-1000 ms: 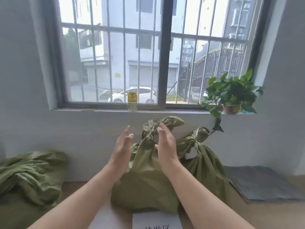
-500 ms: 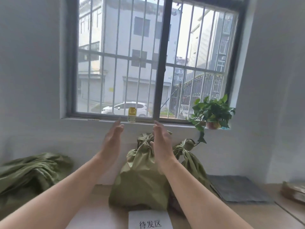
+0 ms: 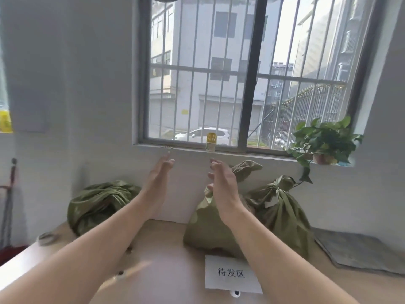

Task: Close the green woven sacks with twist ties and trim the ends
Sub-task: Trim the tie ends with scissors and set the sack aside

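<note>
My left hand point(image 3: 158, 181) and right hand point(image 3: 223, 185) are raised, fingers spread, gripping nothing. Two tied green sacks point(image 3: 210, 224) stand at 1 o'clock, behind a paper label point(image 3: 230, 273); a third sack point(image 3: 98, 202) lies at 10 o'clock. The wooden table point(image 3: 171, 270) abuts the wall beneath a barred window point(image 3: 252, 73).

A plain packing or dispatch room: bare grey walls, a barred window point(image 3: 252, 73) facing a street, and a wooden table point(image 3: 171, 270) bearing tied green sacks point(image 3: 282, 216) behind a paper sign point(image 3: 230, 273) printed in Chinese characters. A potted plant point(image 3: 324, 141) sits on the sill.
</note>
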